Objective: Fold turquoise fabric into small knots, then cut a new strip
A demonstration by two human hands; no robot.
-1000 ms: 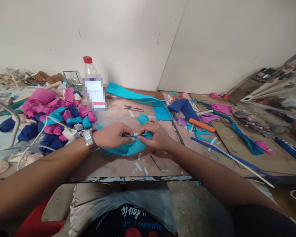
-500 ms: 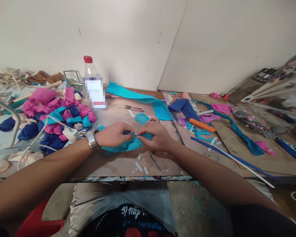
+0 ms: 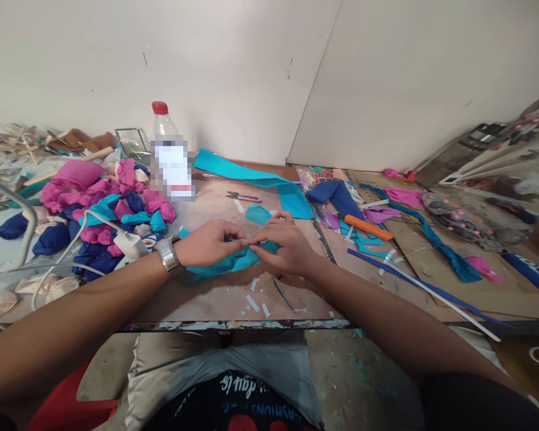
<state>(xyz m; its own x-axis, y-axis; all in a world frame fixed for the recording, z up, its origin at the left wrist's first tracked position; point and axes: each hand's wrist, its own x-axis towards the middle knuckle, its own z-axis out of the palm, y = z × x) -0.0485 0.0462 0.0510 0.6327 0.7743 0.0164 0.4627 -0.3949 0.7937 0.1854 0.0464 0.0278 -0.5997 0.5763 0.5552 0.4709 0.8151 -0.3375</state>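
Note:
A thin turquoise fabric piece (image 3: 227, 264) lies bunched between my two hands, low over the table. My left hand (image 3: 211, 242), with a metal watch at the wrist, pinches it between thumb and forefinger. From the other side my right hand (image 3: 282, 246) pinches the same fabric, and the fingertips of both hands almost meet. Part of the fabric is hidden under the fingers. Beyond them a turquoise strip (image 3: 251, 175) stretches across the table, with small pink-handled snips (image 3: 244, 197) in front of it.
Pink, blue and turquoise fabric bundles (image 3: 94, 197) are heaped at left beside a white charger (image 3: 131, 244). A red-capped bottle (image 3: 165, 127) stands behind. An orange cutter (image 3: 368, 227) and a white stick (image 3: 444, 299) lie at right, with scraps around.
My left thumb has shifted slightly and the fingertips now cover more of the pinched spot. The arms are almost unmoved.

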